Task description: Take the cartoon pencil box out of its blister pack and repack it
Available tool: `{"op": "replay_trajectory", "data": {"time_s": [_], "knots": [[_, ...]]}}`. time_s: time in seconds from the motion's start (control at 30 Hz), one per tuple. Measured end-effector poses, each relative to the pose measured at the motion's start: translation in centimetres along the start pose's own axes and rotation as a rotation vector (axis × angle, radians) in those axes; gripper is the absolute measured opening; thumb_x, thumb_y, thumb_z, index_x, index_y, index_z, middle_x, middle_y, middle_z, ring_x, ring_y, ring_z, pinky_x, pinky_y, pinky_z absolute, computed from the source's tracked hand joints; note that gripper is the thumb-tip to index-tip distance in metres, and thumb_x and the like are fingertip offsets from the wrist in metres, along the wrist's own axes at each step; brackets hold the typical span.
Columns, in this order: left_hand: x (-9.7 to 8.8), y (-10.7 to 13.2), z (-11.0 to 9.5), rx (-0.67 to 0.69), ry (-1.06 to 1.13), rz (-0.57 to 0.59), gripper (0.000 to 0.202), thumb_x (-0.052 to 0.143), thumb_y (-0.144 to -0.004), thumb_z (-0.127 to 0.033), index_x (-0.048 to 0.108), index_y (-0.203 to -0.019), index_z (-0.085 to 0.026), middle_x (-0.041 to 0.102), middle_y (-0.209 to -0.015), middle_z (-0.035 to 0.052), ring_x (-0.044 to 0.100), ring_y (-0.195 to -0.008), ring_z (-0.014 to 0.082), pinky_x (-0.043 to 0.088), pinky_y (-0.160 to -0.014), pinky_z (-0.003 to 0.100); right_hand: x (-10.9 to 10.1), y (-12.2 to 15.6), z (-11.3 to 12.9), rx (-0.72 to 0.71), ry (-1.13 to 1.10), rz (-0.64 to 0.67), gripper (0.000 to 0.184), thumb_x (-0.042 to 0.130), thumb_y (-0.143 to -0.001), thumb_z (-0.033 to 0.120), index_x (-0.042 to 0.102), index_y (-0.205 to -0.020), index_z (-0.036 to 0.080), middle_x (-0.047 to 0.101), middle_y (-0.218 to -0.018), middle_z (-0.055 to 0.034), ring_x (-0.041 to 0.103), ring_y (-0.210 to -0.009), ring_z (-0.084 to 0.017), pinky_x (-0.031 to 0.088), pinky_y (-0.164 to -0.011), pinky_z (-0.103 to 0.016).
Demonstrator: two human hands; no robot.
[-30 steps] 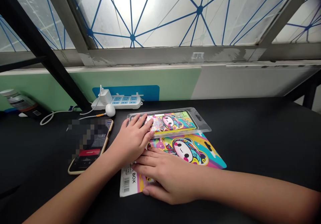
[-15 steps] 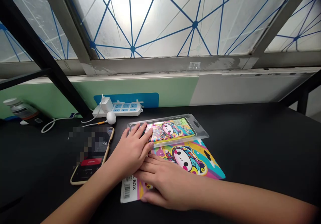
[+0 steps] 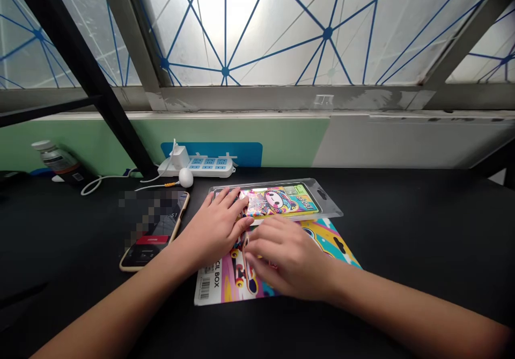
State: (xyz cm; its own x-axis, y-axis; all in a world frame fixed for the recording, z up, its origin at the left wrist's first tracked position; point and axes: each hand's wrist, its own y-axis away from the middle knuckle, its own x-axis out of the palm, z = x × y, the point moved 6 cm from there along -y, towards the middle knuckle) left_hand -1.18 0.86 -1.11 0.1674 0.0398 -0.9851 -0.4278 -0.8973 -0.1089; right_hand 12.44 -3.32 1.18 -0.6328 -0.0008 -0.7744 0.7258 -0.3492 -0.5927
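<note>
A clear plastic blister pack (image 3: pixel 330 206) lies on the desk, with a bright cartoon-printed pencil box (image 3: pixel 277 199) inside it. My left hand (image 3: pixel 215 227) rests flat on the left end of the pack, fingers spread. Just in front of the pack lies a colourful backing card (image 3: pixel 257 289) printed "CIL BOX", with a barcode; its far edge is hidden by the pack and the hands. Above the middle of this card is my right hand (image 3: pixel 287 257), fingers loosely bent and thumb apart from them. I see nothing held in it; whether its fingertips touch the card is unclear.
To the left lies a phone (image 3: pixel 155 241) in a tan case. Behind it stand a white power strip (image 3: pixel 211 167) with a plug, a round white cable end (image 3: pixel 185 177) and a tilted bottle (image 3: pixel 60 160). A black slanted bar (image 3: pixel 86 69) crosses the left side before the window.
My right hand has lifted from lying flat on the card, moved up and rightward, and bent its fingers. My left hand stays on the pack. The camera view has shifted slightly.
</note>
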Motion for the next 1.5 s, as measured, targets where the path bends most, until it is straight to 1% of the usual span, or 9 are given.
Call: {"op": "replay_trajectory", "data": {"time_s": [0.23, 0.33, 0.4, 0.53, 0.77, 1.07, 1.27, 1.37, 1.5], "knots": [[-0.3, 0.0, 0.1, -0.016, 0.008, 0.033, 0.051, 0.033, -0.108, -0.049, 0.049, -0.150, -0.024, 0.037, -0.166, 0.0111, 0.026, -0.156, 0.0345, 0.025, -0.121, 0.063, -6.2, 1.7, -9.4, 0.325, 0.199, -0.032, 0.027, 0.050, -0.102, 0.032, 0.067, -0.084, 0.021, 0.071, -0.090, -0.0092, 0.065, -0.082, -0.023, 0.051, -0.073, -0.038], [-0.3, 0.0, 0.1, -0.018, 0.010, 0.038, 0.051, 0.033, -0.108, -0.049, 0.049, -0.150, -0.024, 0.036, -0.167, 0.0105, 0.026, -0.156, 0.0340, 0.025, -0.122, 0.063, -7.0, 3.0, -12.5, 0.453, 0.188, 0.036, 0.028, 0.053, -0.100, 0.039, 0.068, -0.084, 0.023, 0.070, -0.092, -0.0091, 0.065, -0.081, -0.023, 0.053, -0.070, -0.037], [-0.2, -0.1, 0.1, -0.014, 0.000, 0.027, 0.051, 0.035, -0.108, -0.049, 0.049, -0.150, -0.025, 0.036, -0.167, 0.0104, 0.027, -0.155, 0.0340, 0.025, -0.122, 0.063, -6.8, 3.5, -13.5, 0.476, 0.180, 0.111, 0.026, 0.056, -0.098, 0.043, 0.071, -0.094, 0.022, 0.070, -0.100, -0.0108, 0.066, -0.089, -0.026, 0.056, -0.076, -0.041], [0.1, -0.3, 0.3, -0.007, -0.027, -0.007, 0.050, 0.038, -0.107, -0.049, 0.050, -0.149, -0.025, 0.038, -0.166, 0.0100, 0.031, -0.154, 0.0336, 0.026, -0.121, 0.063, -6.2, 3.5, -13.9, 0.488, 0.154, 0.237, 0.042, 0.061, -0.093, 0.054, 0.070, -0.115, 0.019, 0.064, -0.114, -0.0151, 0.061, -0.110, -0.032, 0.054, -0.095, -0.050], [0.6, -0.5, 0.5, 0.000, -0.022, -0.042, 0.051, 0.037, -0.105, -0.050, 0.050, -0.149, -0.026, 0.040, -0.165, 0.0083, 0.033, -0.153, 0.0330, 0.027, -0.121, 0.064, -6.1, 4.1, -14.7, 0.677, 0.094, 0.386, 0.075, 0.071, -0.077, 0.071, 0.065, -0.130, 0.020, 0.055, -0.124, -0.0161, 0.054, -0.118, -0.035, 0.049, -0.102, -0.052], [0.7, -0.5, 1.0, -0.056, 0.088, -0.075, 0.064, 0.036, -0.103, -0.058, 0.042, -0.154, -0.020, 0.040, -0.164, 0.0139, 0.029, -0.154, 0.0336, 0.026, -0.122, 0.062, -6.1, 3.7, -14.9, 0.632, 0.131, 0.355, 0.064, 0.083, -0.070, 0.063, 0.066, -0.116, 0.021, 0.057, -0.118, -0.0132, 0.053, -0.115, -0.035, 0.048, -0.100, -0.051], [-0.3, -0.4, 1.6, -0.074, 0.179, -0.218, 0.064, 0.045, -0.102, -0.053, 0.040, -0.154, -0.015, 0.029, -0.168, 0.0178, 0.022, -0.157, 0.0326, 0.027, -0.123, 0.057, -6.5, 3.8, -13.8, 0.586, 0.206, 0.232, 0.064, 0.090, -0.065, 0.054, 0.060, -0.111, 0.022, 0.058, -0.125, -0.0137, 0.053, -0.118, -0.036, 0.047, -0.100, -0.053], [-1.1, -0.4, 2.4, -0.074, 0.222, -0.312, 0.066, 0.053, -0.101, -0.048, 0.036, -0.155, -0.016, 0.034, -0.164, 0.0180, 0.029, -0.154, 0.0316, 0.030, -0.123, 0.055, -6.7, 3.6, -12.6, 0.556, 0.235, 0.182, 0.058, 0.093, -0.064, 0.045, 0.058, -0.105, 0.024, 0.063, -0.125, -0.0126, 0.053, -0.124, -0.036, 0.048, -0.101, -0.051], [-1.7, -0.4, 3.1, -0.055, 0.320, -0.347, 0.065, 0.064, -0.097, -0.039, 0.037, -0.153, -0.021, 0.051, -0.150, 0.0142, 0.049, -0.140, 0.0294, 0.041, -0.117, 0.050, -7.3, 3.2, -11.8, 0.552, 0.262, 0.126, 0.047, 0.091, -0.067, 0.032, 0.059, -0.100, 0.025, 0.070, -0.115, -0.0108, 0.062, -0.114, -0.035, 0.053, -0.093, -0.050]]}}
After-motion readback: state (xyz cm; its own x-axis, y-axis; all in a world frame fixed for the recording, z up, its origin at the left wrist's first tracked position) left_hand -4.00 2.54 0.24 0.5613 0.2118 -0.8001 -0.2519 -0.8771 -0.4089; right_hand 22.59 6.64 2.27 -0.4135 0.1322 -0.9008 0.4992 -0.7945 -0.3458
